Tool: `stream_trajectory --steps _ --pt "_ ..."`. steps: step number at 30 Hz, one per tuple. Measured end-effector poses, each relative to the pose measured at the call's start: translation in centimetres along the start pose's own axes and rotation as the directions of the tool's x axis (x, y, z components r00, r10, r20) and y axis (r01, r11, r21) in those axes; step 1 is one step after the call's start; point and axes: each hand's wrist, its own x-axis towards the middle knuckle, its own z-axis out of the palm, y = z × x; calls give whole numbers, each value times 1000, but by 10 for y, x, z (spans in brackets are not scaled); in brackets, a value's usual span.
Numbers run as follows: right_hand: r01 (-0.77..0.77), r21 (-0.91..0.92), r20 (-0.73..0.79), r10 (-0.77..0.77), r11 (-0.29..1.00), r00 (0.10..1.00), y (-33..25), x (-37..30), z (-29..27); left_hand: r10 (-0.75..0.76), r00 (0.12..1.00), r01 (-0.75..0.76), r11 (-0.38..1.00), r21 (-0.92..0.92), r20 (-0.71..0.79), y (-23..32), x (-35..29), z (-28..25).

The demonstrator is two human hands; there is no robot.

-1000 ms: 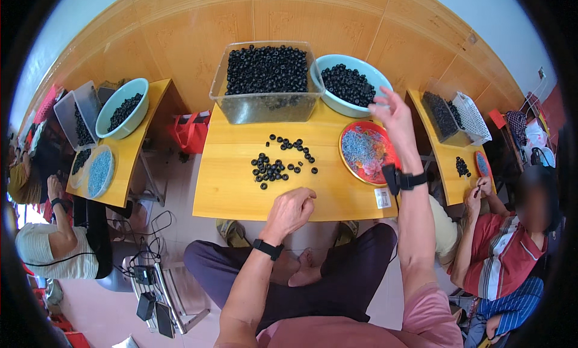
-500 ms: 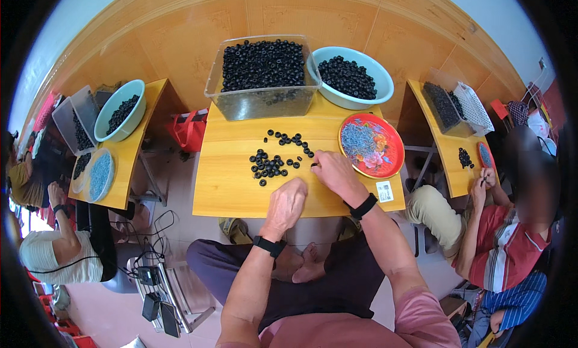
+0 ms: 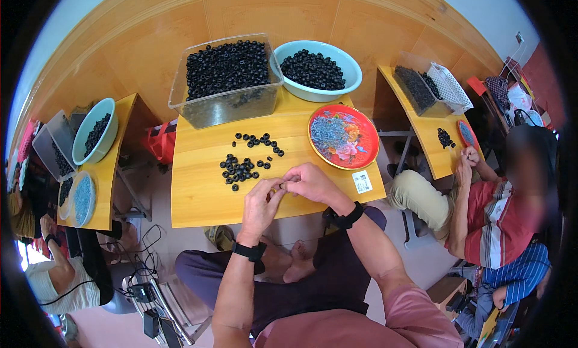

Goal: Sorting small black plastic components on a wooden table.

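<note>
My left hand [image 3: 262,205] and my right hand [image 3: 312,183] meet at the fingertips above the front part of the wooden table [image 3: 201,197]. Both are closed in a pinch, and whatever lies between the fingers is too small and covered to make out. Just beyond them, several small black rings [image 3: 239,169], thick like beads, lie scattered on the tabletop. To the right of these, a round red floral tray [image 3: 368,148] carries a heap of tiny blue-grey pieces [image 3: 331,135].
At the back stand a clear plastic bin [image 3: 226,114] and a pale turquoise basin [image 3: 354,77], both holding black rings. A white label [image 3: 362,181] is stuck near the table's right front corner. People sit at side tables left [image 3: 102,209] and right [image 3: 430,146].
My right hand has drawn back from the scattered rings and now meets my left hand, whose fingers have come up to it. The whole view has shifted, too.
</note>
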Motion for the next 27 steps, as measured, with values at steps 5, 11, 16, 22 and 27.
stream_trajectory --steps 5,11,16,22,27 --pt "100 -157 -78 -113 983 991 1 -12 -8 -29 1000 29 999 24 6 -1 -1 1" --pt "-18 -630 -437 -335 777 835 12 -17 -90 -46 999 47 998 45 -5 -2 0 0" --pt "-159 -727 -408 -234 668 882 23 -19 -121 -70 996 66 995 69 48 -2 1 0" --pt "-182 -734 -375 -167 654 912 28 -13 -118 -106 994 104 993 52 39 -4 -1 0" --pt "-219 -762 -387 -157 609 909 26 -12 -113 -105 994 103 993 56 28 -3 0 0"
